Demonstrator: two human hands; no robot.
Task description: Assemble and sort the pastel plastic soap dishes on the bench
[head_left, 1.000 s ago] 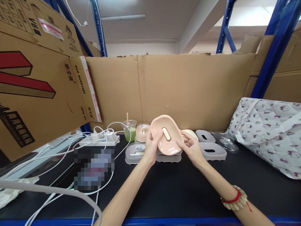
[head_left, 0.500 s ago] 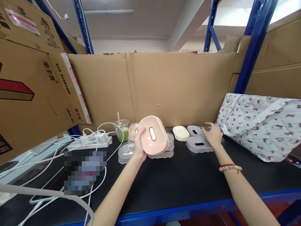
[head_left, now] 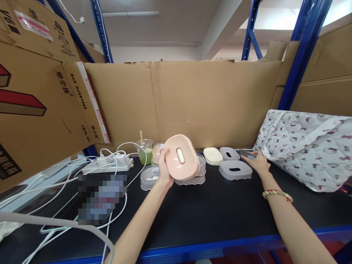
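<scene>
One stack of pale-pink, cream-centred, rounded-square plastic pieces (head_left: 178, 169): it hung above the black counter (head_left: 214, 212), its left edge pinched in the left hand's (head_left: 165, 172) grip. One clear, shiny plastic piece (head_left: 245, 154): it lay beneath the right hand's (head_left: 260, 163) fingertips; I could not tell whether that grip was spread or pressed together. Two grey, slotted plastic pieces (head_left: 224, 171): these sat just left.

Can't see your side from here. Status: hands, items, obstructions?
Left hand holding pink stack. Right hand at clear plastic piece, grip unclear. Patterned bag close beside, may crowd it.
</scene>
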